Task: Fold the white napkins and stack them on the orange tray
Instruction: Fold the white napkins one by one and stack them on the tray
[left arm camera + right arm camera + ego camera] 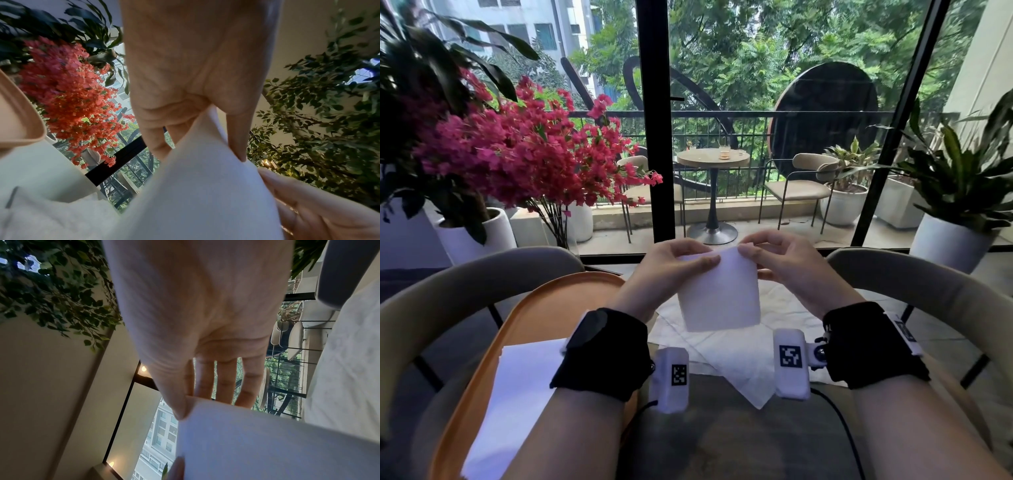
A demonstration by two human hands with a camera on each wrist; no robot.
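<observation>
Head view: you've got one white napkin (pixel 719 294) held up off the surface, both hands at its top edge. Your left hand (pixel 671 263) pinches the top-left corner, thumb over the front; left wrist cam shows the thumb (pixel 238 138) and fingers closed on the sheet. Your right hand (pixel 780 260) pinches the top-right corner btwn thumb & fingertips. Orange tray (pixel 541 308) sits to your left w/ a folded napkin (pixel 517 404) already on it. Unfolded napkins (pixel 726 363) lie spread on the surface under the held one.
</observation>
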